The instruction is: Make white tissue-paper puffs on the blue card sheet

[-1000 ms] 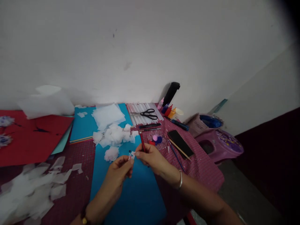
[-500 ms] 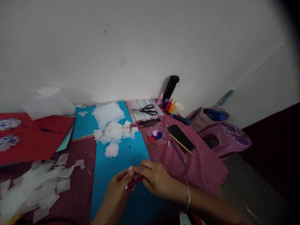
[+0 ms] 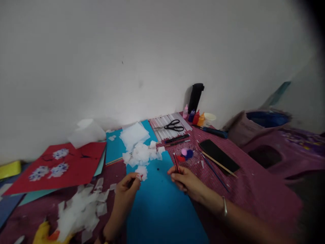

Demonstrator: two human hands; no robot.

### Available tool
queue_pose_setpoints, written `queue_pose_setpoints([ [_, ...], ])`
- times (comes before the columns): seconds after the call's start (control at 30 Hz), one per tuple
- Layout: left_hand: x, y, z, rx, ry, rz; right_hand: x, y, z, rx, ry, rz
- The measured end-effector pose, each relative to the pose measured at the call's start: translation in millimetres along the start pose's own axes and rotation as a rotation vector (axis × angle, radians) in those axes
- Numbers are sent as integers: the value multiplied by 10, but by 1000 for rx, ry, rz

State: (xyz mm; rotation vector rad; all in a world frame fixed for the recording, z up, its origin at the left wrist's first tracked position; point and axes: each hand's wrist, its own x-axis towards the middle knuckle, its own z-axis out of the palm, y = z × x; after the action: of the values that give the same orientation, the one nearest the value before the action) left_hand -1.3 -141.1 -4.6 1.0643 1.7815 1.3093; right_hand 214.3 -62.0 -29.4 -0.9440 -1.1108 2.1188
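My left hand (image 3: 127, 186) pinches a small crumpled piece of white paper (image 3: 138, 176) with red on it. It is right at a frilly white paper puff (image 3: 143, 170) lying on the blue sheet (image 3: 162, 203). Between the fingers of my right hand (image 3: 184, 178) stands a thin red pencil (image 3: 176, 162), its pale tip pointing up. Beyond both hands are white paper scraps (image 3: 142, 153) in a loose heap and a stack of white tissue squares (image 3: 134, 134).
To the right are a palette with paint blobs (image 3: 186, 154), a thin brush (image 3: 215, 173) and a black slab (image 3: 218, 156). Scissors (image 3: 174, 126) and paint bottles (image 3: 196, 117) stand farther back. A red sheet with paper flowers (image 3: 76, 166) and tissue pieces (image 3: 81, 210) lie left.
My hands have moved apart: the left has gone forward to the white paper puff, the right has drawn away with the red pencil, now upright. The view has shifted left.
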Motion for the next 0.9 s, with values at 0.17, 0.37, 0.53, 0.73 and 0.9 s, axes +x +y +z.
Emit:
queue_pose_setpoints([
  [0.17, 430, -84, -291, 106, 117, 40, 76, 122, -84, 21, -43, 66],
  [0.37, 1258, -87, -778, 309, 232, 121, 155, 199, -163, -54, -75, 86],
  [0.53, 1951, -8, -1098, 629, 262, 173, 200, 246, -184, -165, -108, 126],
  [0.73, 2462, -114, -1199, 1109, 155, 152, 247, 300, -202, -271, -113, 128],
  [0.9, 2566, -367, -1169, 1326, -6, 122, 208, 274, -189, -334, -112, 173],
])
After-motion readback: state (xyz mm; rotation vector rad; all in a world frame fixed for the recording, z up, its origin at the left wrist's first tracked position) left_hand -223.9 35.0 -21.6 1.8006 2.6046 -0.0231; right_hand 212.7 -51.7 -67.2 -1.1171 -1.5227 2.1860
